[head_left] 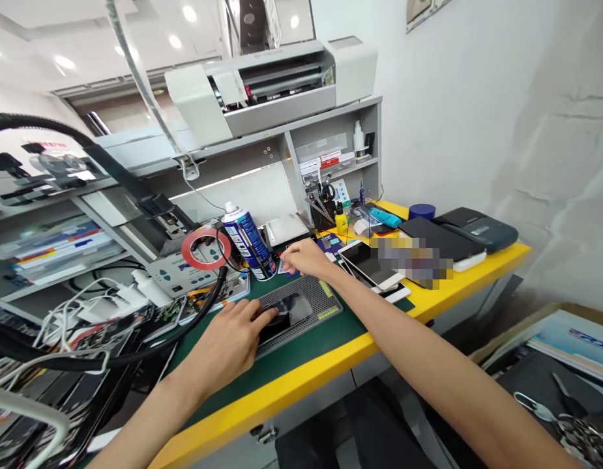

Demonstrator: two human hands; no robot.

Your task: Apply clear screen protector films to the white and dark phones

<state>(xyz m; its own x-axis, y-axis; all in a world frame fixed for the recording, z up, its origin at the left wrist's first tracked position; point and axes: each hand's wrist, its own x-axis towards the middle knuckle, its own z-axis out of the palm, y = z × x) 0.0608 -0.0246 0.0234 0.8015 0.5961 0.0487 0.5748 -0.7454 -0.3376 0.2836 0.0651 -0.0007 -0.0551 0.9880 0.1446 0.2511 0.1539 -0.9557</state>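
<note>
My left hand [237,329] is curled over the near left end of a dark, glossy phone [297,311], with thumb and fingers on it. The phone lies on a grey perforated plate [321,301], which rests on a green mat [301,358]. Further back, my right hand [304,257] hovers past the plate's far edge with its fingers bent together. Whatever its fingertips may hold is too small to make out. Just left of that hand stands a blue spray can [248,241] with a white cap.
A red tape roll [206,249] sits against a control box [184,277]. White tablets [372,266] lie to the right, with a yellow bottle [341,220] behind. A black hose [184,342] and stacked dark panels [100,391] crowd the left. The yellow bench edge [276,407] runs in front.
</note>
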